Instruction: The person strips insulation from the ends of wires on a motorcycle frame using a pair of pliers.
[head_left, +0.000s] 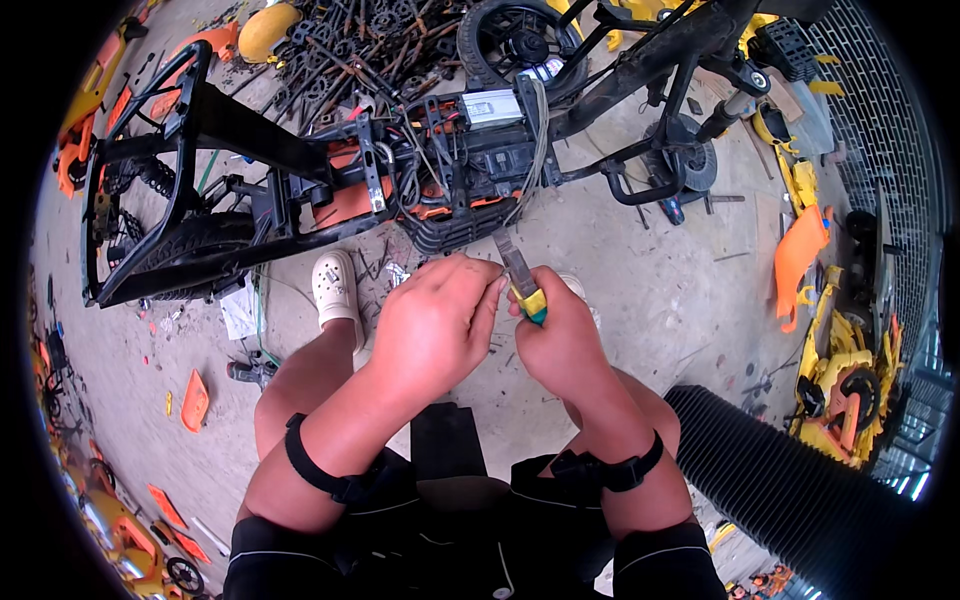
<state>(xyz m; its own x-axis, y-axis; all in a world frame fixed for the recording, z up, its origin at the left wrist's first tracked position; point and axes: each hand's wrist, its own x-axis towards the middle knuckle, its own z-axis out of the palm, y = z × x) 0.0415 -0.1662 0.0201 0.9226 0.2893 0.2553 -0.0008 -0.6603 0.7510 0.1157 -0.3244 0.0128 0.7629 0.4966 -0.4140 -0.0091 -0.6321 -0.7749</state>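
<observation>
While the right hand [565, 345] is fisted around a yellow-handled cutter [522, 280] at frame center, blade tipped up toward the stripped bike frame [300, 170] w/ its wiring bundle [450, 150] above, prob so the tip stays close to the work. Left hand [435, 325] is curled w/ fingertips pinched right by the blade, seemingly steadying something tiny, tho I can't tell what, if anything. White clog [335, 285] sits left of the hands on the concrete floor [650, 290].

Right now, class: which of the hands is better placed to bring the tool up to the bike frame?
Probably the right hand: it grips the tool, blade aimed at the frame. The left hand only touches it.
</observation>
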